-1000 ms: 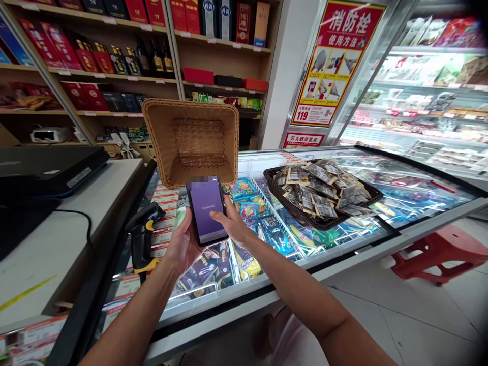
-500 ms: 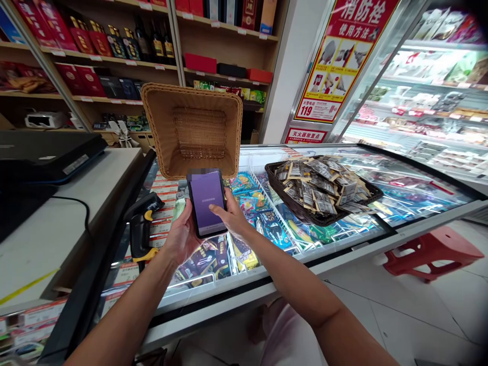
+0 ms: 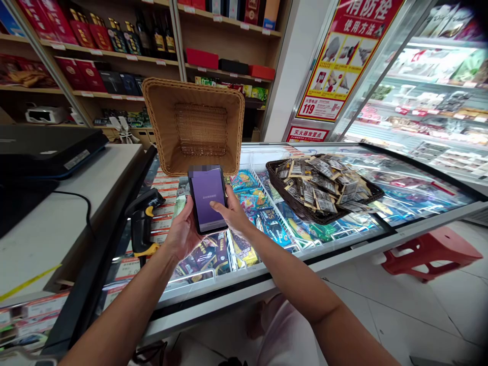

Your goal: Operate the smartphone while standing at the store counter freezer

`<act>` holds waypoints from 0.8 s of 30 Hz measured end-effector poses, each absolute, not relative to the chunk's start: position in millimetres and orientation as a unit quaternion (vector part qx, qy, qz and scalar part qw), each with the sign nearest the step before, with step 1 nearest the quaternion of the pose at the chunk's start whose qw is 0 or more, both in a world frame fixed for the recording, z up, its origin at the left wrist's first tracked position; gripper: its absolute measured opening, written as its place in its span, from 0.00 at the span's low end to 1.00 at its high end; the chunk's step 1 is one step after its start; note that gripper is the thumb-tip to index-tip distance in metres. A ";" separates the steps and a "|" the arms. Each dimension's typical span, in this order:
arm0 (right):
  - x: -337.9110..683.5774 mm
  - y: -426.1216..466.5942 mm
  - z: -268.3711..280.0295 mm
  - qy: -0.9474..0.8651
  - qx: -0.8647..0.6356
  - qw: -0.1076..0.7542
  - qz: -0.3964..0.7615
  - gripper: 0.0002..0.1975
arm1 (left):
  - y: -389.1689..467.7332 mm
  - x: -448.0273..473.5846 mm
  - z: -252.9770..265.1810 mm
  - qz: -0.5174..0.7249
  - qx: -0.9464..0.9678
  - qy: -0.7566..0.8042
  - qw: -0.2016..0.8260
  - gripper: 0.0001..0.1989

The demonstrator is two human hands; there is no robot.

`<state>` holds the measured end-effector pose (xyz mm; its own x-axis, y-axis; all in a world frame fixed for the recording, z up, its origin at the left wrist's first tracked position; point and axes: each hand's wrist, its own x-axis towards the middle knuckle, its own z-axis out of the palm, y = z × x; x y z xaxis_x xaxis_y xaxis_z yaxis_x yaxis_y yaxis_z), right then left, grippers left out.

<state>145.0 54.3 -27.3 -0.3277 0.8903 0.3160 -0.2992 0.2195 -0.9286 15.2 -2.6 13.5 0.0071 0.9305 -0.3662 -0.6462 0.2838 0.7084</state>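
The left hand (image 3: 180, 235) and right hand (image 3: 237, 217) grip a smartphone (image 3: 206, 190) between them, to the right of a black-and-yellow barcode scanner (image 3: 141, 226).

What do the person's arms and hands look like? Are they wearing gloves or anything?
No gloves: the left hand and right hand are bare. No sleeve, watch or bracelet shows on either slim arm. No ring shows, though some fingers are hidden.
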 end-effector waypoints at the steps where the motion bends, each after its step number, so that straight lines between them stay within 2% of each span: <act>1: 145.1 53.9 -26.8 -0.580 -0.255 0.523 0.570 0.24 | -2.4 15.0 12.9 0.572 0.174 0.410 0.689 0.26; 14: 152.0 55.5 -19.9 -0.577 -0.283 0.484 0.594 0.23 | -0.9 13.6 13.6 0.573 0.177 0.389 0.699 0.26; 24: 151.7 57.1 -23.5 -0.565 -0.246 0.499 0.609 0.24 | -3.1 16.0 18.7 0.577 0.168 0.398 0.693 0.26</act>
<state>151.7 57.1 -23.5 -0.3818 0.8857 0.2642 -0.3294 0.1366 -0.9342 16.0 -3.1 18.7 0.0162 0.9335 -0.3582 -0.6658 0.2773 0.6927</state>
